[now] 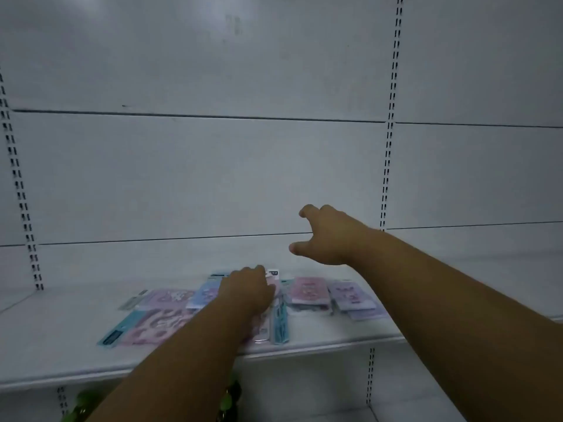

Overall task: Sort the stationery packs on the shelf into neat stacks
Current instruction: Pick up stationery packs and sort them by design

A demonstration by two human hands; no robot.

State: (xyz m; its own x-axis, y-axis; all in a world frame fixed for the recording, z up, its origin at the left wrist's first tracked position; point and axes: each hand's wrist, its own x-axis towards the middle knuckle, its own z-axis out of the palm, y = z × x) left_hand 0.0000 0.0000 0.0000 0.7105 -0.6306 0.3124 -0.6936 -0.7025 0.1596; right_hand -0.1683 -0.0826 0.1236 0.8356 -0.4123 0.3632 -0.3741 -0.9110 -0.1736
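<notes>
Stationery packs (309, 290): strewn flat mid-shelf (54, 336); your left hand (248, 289) rests curled on the central pink pack (273, 283), grip unclear; your right hand (324, 236) hovers above, fingers spread, empty; left is nearer.

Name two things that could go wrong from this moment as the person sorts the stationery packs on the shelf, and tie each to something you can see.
1. The long blue-edged pack and the pink patterned pack lie close to the white metal shelf's front edge; a nudge from the left hand may tip them off.
2. The right hand hovers empty above the pink and lilac packs, whose loose overlap could slide apart if grabbed together.
</notes>
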